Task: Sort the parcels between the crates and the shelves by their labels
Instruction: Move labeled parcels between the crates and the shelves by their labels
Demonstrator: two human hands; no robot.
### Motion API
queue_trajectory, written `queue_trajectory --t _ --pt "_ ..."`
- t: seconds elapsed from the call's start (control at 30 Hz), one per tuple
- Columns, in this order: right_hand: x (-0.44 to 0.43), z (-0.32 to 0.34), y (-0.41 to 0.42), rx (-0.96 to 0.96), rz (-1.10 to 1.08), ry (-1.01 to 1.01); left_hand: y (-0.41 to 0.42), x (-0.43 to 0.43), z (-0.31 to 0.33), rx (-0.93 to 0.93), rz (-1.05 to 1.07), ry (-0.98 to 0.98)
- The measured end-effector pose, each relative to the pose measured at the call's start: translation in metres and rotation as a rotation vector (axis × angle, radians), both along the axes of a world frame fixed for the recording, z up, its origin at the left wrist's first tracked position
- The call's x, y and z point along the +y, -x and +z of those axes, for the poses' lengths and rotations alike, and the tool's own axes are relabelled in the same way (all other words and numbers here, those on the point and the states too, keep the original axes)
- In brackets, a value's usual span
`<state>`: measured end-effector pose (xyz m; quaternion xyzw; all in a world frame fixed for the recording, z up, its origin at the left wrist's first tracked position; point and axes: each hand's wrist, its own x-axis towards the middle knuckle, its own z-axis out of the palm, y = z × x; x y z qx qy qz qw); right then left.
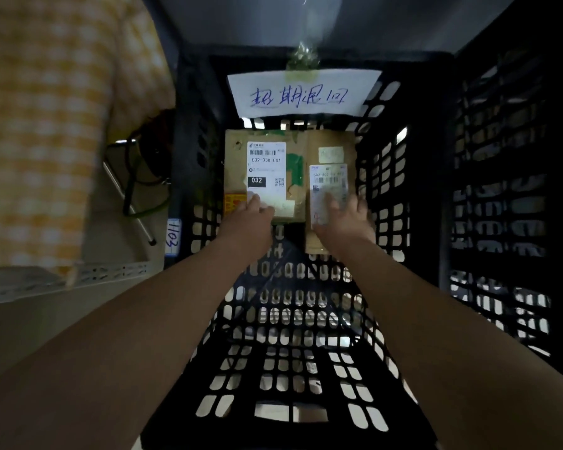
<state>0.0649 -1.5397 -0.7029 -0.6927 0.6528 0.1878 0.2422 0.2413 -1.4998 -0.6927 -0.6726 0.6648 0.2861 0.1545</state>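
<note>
Two brown cardboard parcels lie side by side at the far end of a black perforated crate (293,319). The left parcel (264,147) carries a white label reading 032. The right parcel (330,151) is narrower, with its own white label. My left hand (247,219) rests its fingers on the near edge of the left parcel. My right hand (345,219) lies spread over the near part of the right parcel. Whether either hand grips its parcel I cannot tell.
A white handwritten paper sign (303,92) is taped to the crate's far wall. A second black crate wall (501,222) rises on the right. On the left stands a person in a yellow checked shirt (46,125), beside a pale shelf edge (78,277) with a tag.
</note>
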Motion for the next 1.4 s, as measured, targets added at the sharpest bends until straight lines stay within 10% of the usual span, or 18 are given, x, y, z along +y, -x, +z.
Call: queue_trajectory --t 0.77,1.4 --pt "0.073 0.398 0.031 -0.327 0.649 0.640 0.059 0.135 0.406 -0.329 0.255 0.705" --pt "0.460 0.585 0.000 -0.968 1.346 0.676 0.144 0.606 0.584 -0.826 0.850 0.829"
